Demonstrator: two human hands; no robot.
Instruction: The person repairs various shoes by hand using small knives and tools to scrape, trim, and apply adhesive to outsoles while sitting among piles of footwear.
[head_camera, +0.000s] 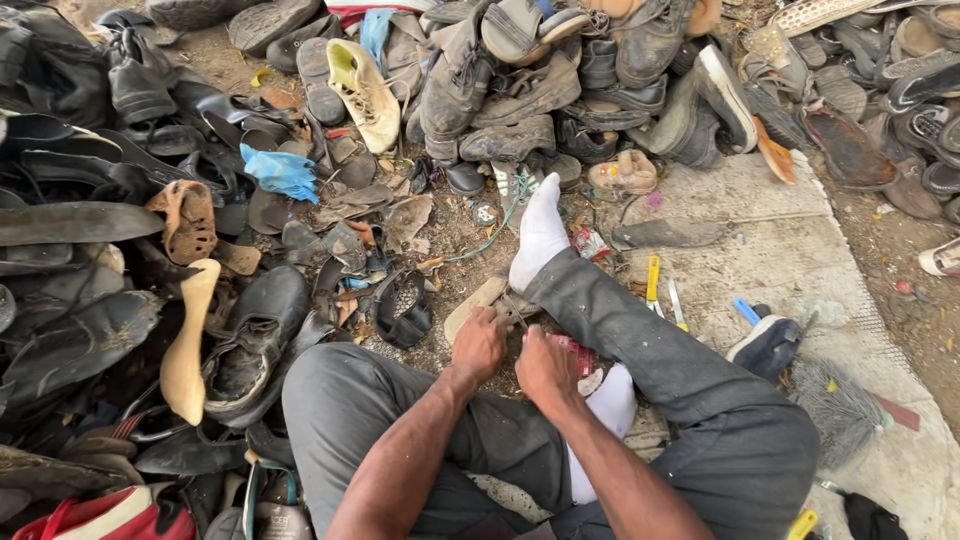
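Both hands worked a tan sandal sole on the ground between my legs.

Nearest me, my left hand (478, 345) was curled down onto the near end of the tan sole (478, 303), fingers closed over it, while my right hand (545, 368) was closed too, though I could not tell what it gripped; a thin metal tool (512, 312) showed between the two hands. The sole lay on the dirt just beside my white-socked foot (538, 235). To the right, on the pale mat (790, 250), lay a yellow-handled knife (652, 280) and a dark shoe (768, 345). At left lay a wooden shoe last (186, 350). Farther off rose a heap of worn shoes (560, 80), with a blue glove (282, 172) near it.
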